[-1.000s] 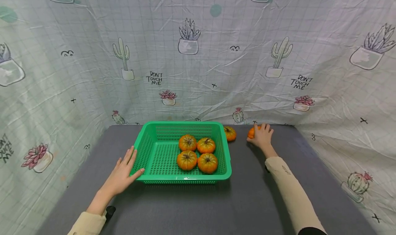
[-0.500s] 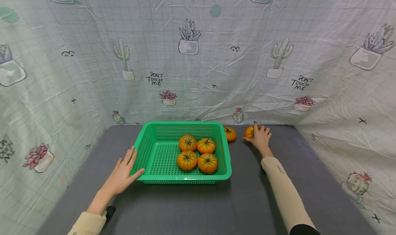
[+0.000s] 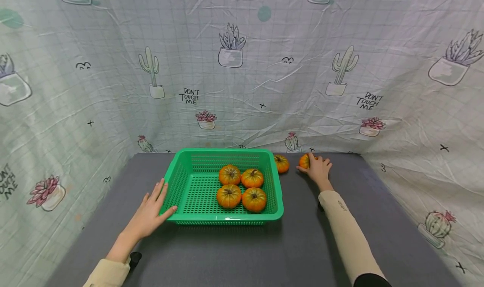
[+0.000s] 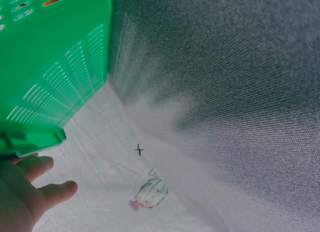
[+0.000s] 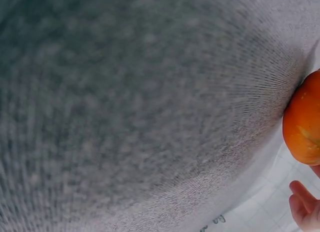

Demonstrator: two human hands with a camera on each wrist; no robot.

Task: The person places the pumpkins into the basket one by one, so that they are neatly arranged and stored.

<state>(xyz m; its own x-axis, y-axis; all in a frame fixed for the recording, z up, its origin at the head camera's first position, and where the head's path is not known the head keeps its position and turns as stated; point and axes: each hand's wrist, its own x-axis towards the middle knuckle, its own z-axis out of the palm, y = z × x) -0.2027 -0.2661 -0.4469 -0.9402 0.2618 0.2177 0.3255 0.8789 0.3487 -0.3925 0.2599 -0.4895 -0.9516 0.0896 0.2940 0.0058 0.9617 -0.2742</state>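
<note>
A green plastic basket [image 3: 224, 216] stands on the dark tabletop with several small orange pumpkins [image 3: 254, 199] in its right half. My left hand [image 3: 151, 211] rests against the basket's left rim, fingers straight and thumb spread over the front corner. At the back right, my right hand [image 3: 319, 171] holds another small pumpkin [image 3: 303, 161], its thumb at the near side and index finger over the far side. In the right wrist view this pumpkin [image 5: 305, 122] sits low at the cloth surface, with other fingers [image 5: 302, 204] curled beside it.
One more pumpkin [image 3: 281, 164] lies on the table just outside the basket's right wall. A pale curtain [image 3: 261, 85] printed with potted cacti hangs behind the table [image 3: 234, 257] and along both sides.
My right hand and its pumpkin have shifted slightly left toward the basket, mostly in the first half second. The left hand and the basket have stayed in place.
</note>
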